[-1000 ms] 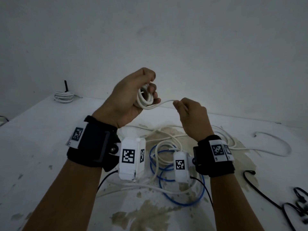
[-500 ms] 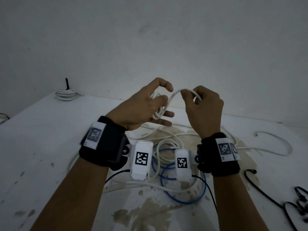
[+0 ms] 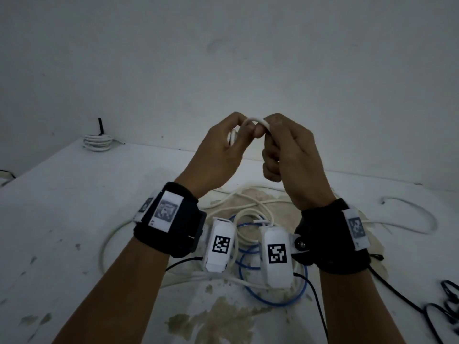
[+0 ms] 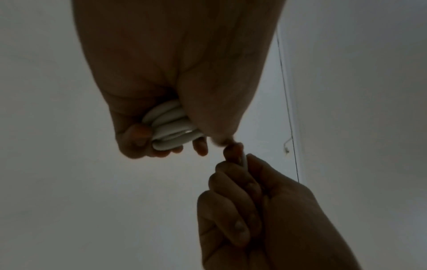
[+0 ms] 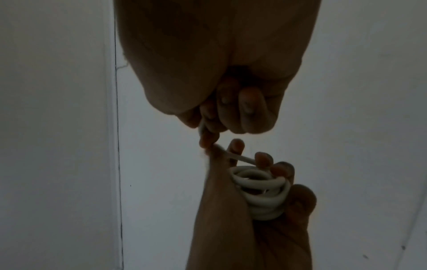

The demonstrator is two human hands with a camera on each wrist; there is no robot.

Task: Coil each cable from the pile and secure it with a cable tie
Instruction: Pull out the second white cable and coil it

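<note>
My left hand (image 3: 223, 142) is raised above the table and grips a small coil of white cable (image 4: 172, 132), several loops packed between fingers and palm. The same coil (image 5: 261, 193) shows in the right wrist view. My right hand (image 3: 280, 147) pinches the free strand of that white cable (image 3: 257, 119), which arches between the two hands at thumb height. The hands are almost touching. Below them a pile of loose white cables (image 3: 250, 207) and a blue cable (image 3: 275, 297) lies on the white table (image 3: 62, 219).
A tied white coil (image 3: 98, 142) with a black tie sticking up sits at the table's far left corner. Black cables (image 3: 439, 309) lie at the right edge. A long white cable (image 3: 412, 209) loops off to the right. The wall stands close behind.
Both hands have risen and drawn together. The right hand has carried the free strand up and over toward the left hand's coil, so the strand between them is now a short arch.
</note>
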